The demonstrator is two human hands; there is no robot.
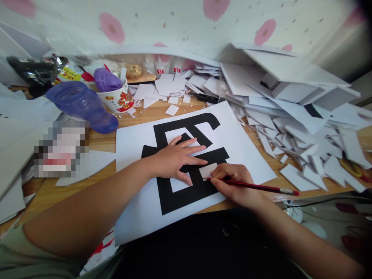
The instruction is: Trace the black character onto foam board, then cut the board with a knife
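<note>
A black cut-out character (171, 199) lies flat on a large white sheet (247, 155), which overhangs the near table edge. Fingers spread, my left hand (176, 157) presses down on the character's middle. In my right hand (234, 182) is a red-and-black pencil (255, 186), gripped near its point. The pencil tip touches the sheet or the character's edge at a small opening close to my left fingertips. White sheet shows through the openings between the strokes. My palm and forearm hide part of the character's left side.
White offcuts (290, 135) pile up on the right, beside a foam-board structure (296, 73). A black pen or knife (205, 97) lies behind the sheet. At the back left stand a paper noodle cup (116, 100) and a purple translucent vessel (84, 104). A blurred-out item (62, 149) lies left.
</note>
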